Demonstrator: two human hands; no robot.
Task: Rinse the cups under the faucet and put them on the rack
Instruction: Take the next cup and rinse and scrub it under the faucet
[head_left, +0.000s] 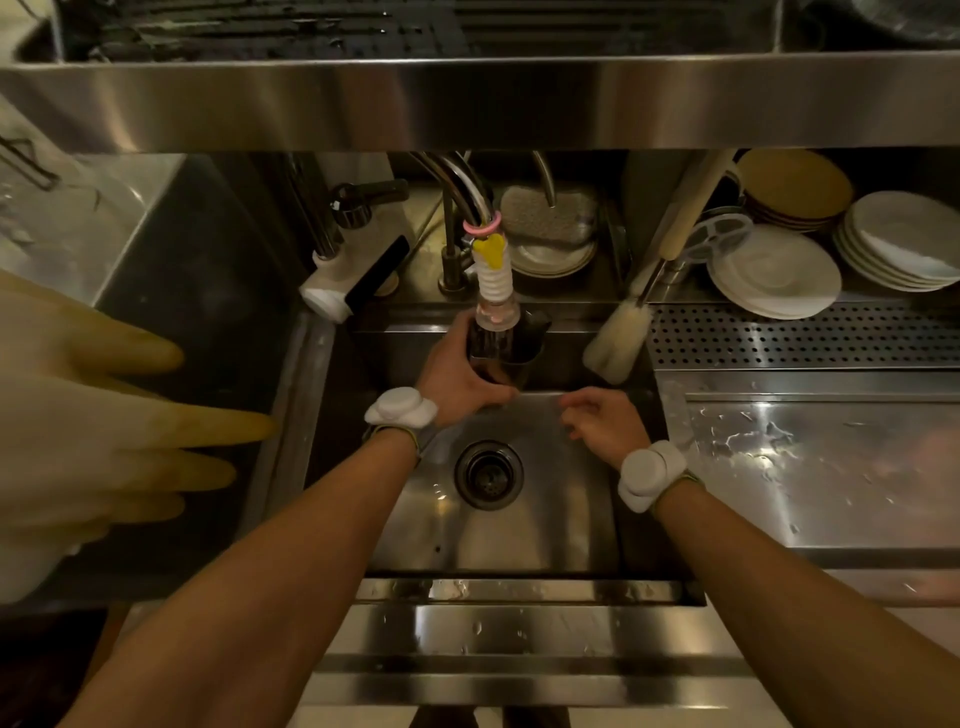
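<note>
My left hand (457, 371) grips a dark cup (511, 358) with a spout and holds it right under the faucet nozzle (494, 291), which has a white ribbed sleeve and a yellow clip. The nozzle tip reaches into the cup's mouth. My right hand (602, 421) hovers over the sink (519, 551) to the right of the cup, fingers loosely curled, holding nothing. The metal rack (363, 31) runs overhead at the top of the view, dark slats above a steel front.
A bottle brush (618, 340) leans at the sink's back right. Stacked white plates (774, 270) and saucers stand on the perforated shelf at the right. A wet steel drainboard (810, 457) lies right of the sink. Pale rubber gloves (93, 415) hang at the left. The drain (488, 474) sits mid-sink.
</note>
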